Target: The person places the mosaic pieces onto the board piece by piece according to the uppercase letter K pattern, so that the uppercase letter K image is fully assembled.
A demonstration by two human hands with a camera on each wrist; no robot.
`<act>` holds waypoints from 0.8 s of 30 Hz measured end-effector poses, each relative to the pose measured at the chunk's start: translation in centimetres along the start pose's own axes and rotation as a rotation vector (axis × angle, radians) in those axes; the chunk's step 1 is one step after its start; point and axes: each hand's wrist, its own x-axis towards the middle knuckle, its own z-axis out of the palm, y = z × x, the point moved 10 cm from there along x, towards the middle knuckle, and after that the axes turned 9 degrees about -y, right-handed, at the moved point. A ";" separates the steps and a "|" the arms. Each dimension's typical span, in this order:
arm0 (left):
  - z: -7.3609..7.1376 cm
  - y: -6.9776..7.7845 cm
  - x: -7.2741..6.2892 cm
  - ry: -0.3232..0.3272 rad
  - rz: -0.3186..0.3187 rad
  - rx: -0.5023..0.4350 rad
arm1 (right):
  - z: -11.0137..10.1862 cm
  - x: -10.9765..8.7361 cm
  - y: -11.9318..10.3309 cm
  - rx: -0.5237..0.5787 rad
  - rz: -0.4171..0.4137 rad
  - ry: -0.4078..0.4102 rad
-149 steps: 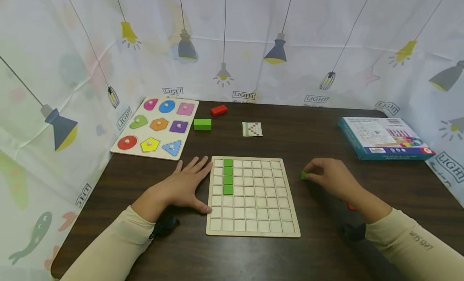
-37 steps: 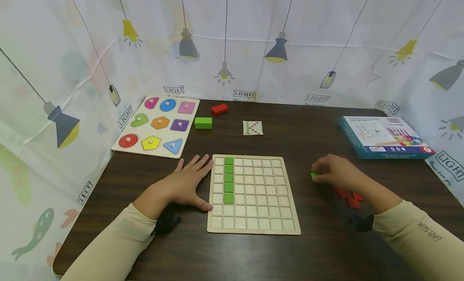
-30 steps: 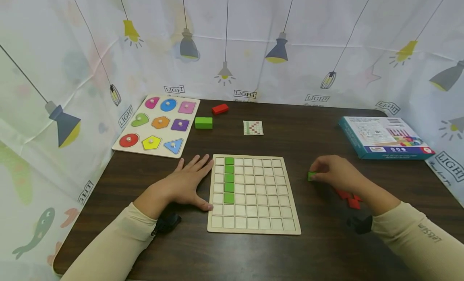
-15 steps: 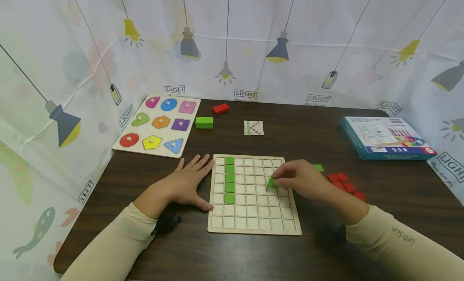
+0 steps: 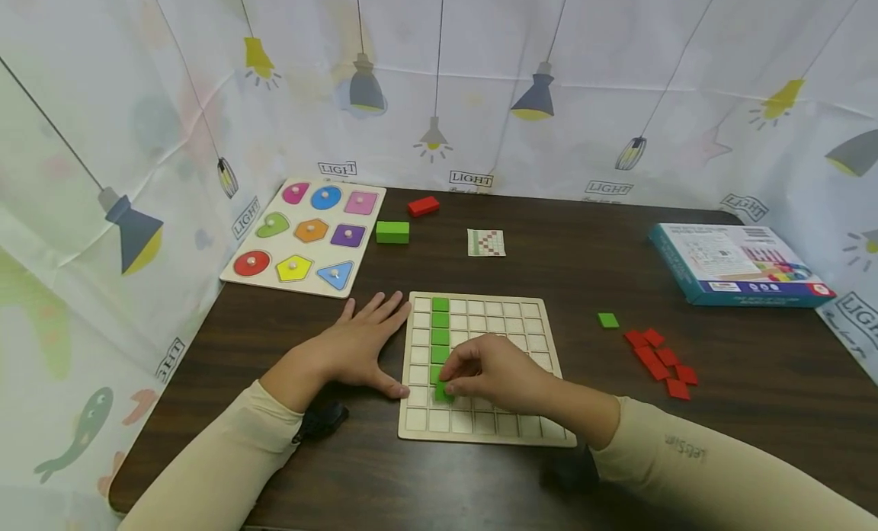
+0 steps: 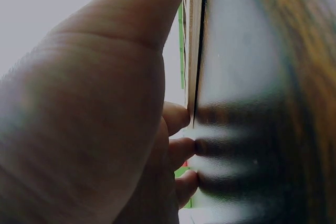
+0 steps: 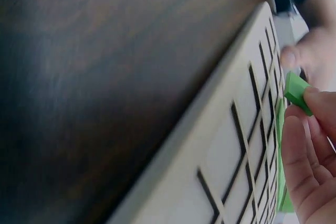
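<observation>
While seemingly filling column 2 (image 5: 439, 420) and resting the splayed left hand (image 5: 351, 357) against the board (image 5: 536, 342), next seat the green tile (image 5: 442, 392) pinched in the right hand (image 5: 502, 372).

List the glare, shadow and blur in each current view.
Head: pale glare on the table in front of the grid board; left wrist: left hand dim against a washed-out background, dark bands beside its fingers; right wrist: table blurred, green tile crisper.

Is a dark table (image 5: 480, 485); carries board (image 5: 494, 325), puzzle (image 5: 281, 246), green block (image 5: 392, 232), red block (image 5: 423, 206), card (image 5: 486, 242), box (image 5: 741, 264), one green tile (image 5: 607, 320), clustered red tiles (image 5: 652, 363).
</observation>
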 end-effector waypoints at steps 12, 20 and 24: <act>-0.1 0.0 0.0 -0.003 0.003 -0.001 | 1.2 0.4 -0.4 -0.055 -0.007 0.021; 0.0 -0.1 0.0 -0.004 0.000 -0.009 | 1.4 0.4 -0.5 -0.122 -0.014 0.038; -0.1 0.0 0.0 0.000 0.003 -0.009 | 1.5 0.4 -0.4 -0.138 -0.028 0.042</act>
